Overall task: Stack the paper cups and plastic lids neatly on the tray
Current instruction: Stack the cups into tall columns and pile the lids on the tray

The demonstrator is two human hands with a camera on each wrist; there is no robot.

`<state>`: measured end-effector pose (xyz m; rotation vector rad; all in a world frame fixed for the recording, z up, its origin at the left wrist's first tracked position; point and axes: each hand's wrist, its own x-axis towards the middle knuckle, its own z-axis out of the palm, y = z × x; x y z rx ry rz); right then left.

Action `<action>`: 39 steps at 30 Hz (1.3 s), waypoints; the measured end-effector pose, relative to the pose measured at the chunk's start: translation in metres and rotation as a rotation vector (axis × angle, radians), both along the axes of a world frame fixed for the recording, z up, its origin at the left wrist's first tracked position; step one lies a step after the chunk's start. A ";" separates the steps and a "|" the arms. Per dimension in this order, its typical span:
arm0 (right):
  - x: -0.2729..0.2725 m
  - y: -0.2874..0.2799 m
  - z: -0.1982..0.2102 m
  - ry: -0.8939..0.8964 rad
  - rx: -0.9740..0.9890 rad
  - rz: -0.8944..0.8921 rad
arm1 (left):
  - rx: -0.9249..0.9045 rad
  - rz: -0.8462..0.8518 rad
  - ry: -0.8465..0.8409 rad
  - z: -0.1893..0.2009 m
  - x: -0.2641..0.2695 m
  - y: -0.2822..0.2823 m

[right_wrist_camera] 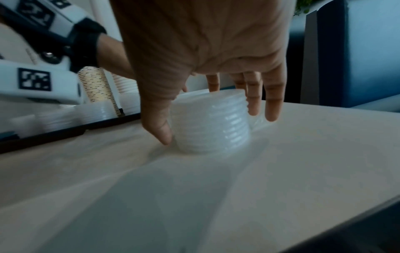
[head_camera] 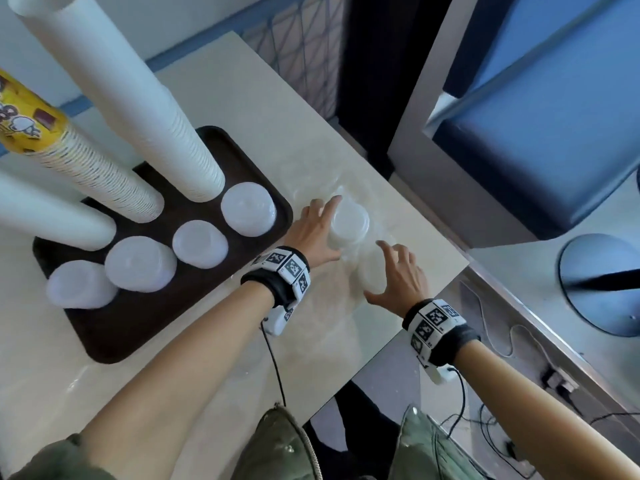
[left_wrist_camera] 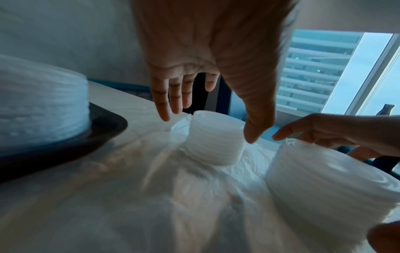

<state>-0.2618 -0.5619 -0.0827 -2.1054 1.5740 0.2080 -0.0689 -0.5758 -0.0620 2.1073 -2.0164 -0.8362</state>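
Now | tray (head_camera: 207, 306): four lid stacks (three cup stacks) | both hands spread over two more.

The right hand (right_wrist_camera: 216, 71) is spread over a stack of translucent plastic lids (right_wrist_camera: 211, 123) standing on the pale tabletop (right_wrist_camera: 303, 171). The thumb (right_wrist_camera: 161, 126) is set against the stack's left side, with fingers (right_wrist_camera: 271, 102) lowered behind it. A dark tray (right_wrist_camera: 65, 133) is seen at left, bearing lid stacks and paper cups (right_wrist_camera: 97, 89), partly hidden by a marker-tagged wristband (right_wrist_camera: 39, 82).
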 end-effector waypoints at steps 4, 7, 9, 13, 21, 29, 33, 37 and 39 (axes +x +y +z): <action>-0.004 -0.002 -0.009 0.012 0.017 0.047 | 0.076 -0.044 -0.112 -0.010 -0.021 -0.025; -0.006 -0.004 -0.012 0.012 0.028 0.052 | 0.108 -0.044 -0.148 -0.018 -0.033 -0.033; -0.007 -0.005 -0.013 0.017 0.033 0.058 | 0.121 -0.024 -0.168 -0.022 -0.038 -0.035; -0.007 -0.006 -0.014 0.036 0.033 0.065 | 0.133 0.025 -0.184 -0.028 -0.042 -0.036; -0.005 -0.010 -0.012 0.026 0.034 0.054 | 0.111 0.052 -0.185 -0.029 -0.045 -0.038; -0.008 -0.013 -0.012 -0.022 0.029 0.030 | 0.066 0.094 -0.125 -0.031 -0.043 -0.035; -0.012 -0.014 -0.012 -0.059 0.020 0.018 | 0.063 0.110 -0.082 -0.028 -0.040 -0.035; -0.013 -0.013 -0.011 -0.086 0.003 0.025 | 0.066 0.109 -0.042 -0.024 -0.037 -0.034; -0.012 -0.013 -0.011 -0.095 0.007 0.034 | 0.059 0.099 -0.027 -0.023 -0.036 -0.033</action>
